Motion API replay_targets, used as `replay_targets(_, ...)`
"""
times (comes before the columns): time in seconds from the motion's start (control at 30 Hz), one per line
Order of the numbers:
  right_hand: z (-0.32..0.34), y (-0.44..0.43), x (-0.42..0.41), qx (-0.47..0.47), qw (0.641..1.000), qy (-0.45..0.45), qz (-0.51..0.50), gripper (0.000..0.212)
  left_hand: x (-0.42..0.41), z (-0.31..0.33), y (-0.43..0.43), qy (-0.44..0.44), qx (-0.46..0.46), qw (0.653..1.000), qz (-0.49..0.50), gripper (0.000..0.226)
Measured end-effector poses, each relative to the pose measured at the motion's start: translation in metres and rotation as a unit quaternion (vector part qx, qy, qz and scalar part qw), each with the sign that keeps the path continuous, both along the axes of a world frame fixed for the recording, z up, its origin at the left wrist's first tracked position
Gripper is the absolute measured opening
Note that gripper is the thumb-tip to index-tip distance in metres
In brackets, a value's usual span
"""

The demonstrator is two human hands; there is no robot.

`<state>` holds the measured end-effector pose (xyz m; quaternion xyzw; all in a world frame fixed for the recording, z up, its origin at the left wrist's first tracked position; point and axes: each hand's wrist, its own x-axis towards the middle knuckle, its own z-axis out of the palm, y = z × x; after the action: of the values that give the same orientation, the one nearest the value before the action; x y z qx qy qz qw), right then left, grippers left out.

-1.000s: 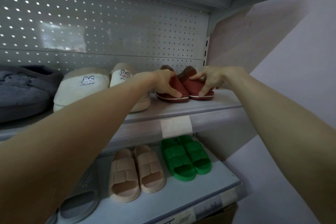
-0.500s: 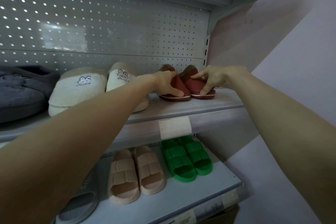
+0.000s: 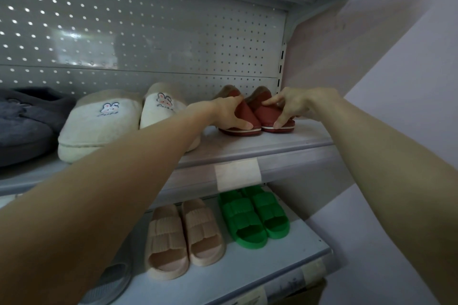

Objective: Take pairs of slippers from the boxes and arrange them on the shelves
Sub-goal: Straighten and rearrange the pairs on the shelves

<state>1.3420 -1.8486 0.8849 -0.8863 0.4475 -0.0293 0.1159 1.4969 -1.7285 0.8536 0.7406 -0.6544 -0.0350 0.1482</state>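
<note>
Reaching up to the upper shelf [image 3: 272, 142], both hands are on a pair of red slippers with white-edged soles. The pair stands at the shelf's right end, toes forward, side by side and touching, with the pegboard back panel [image 3: 148, 32] behind. The left hand [image 3: 229, 114] grips the left red slipper [image 3: 244, 110], thumb curled over its toe and fingers wrapped round its outer side. The right hand [image 3: 296, 106] pinches the right red slipper [image 3: 264, 115] between forefinger on top and thumb at the toe. To the left on the same shelf sit cream slippers [image 3: 99, 124] with a rabbit motif, then grey slippers [image 3: 24, 124]. On the lower shelf [image 3: 247, 270] lie beige slides [image 3: 184, 233], green slides [image 3: 252, 220] and one grey slide [image 3: 109, 285].
</note>
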Motion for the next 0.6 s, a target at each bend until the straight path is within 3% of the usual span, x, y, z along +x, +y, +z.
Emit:
replay_targets(0.43, 0.001, 0.006, 0.000, -0.006, 1.000, 0.013, -0.006, 0.088, 0.001, 0.000, -0.005, -0.012, 0.013, 1.000, 0.001, 0.094)
replay_targets(0.6, 0.006, 0.017, 0.003, -0.019, 0.999, 0.047, -0.016, 0.091, 0.000, 0.005, 0.000, -0.039, -0.004, 0.999, 0.002, 0.086)
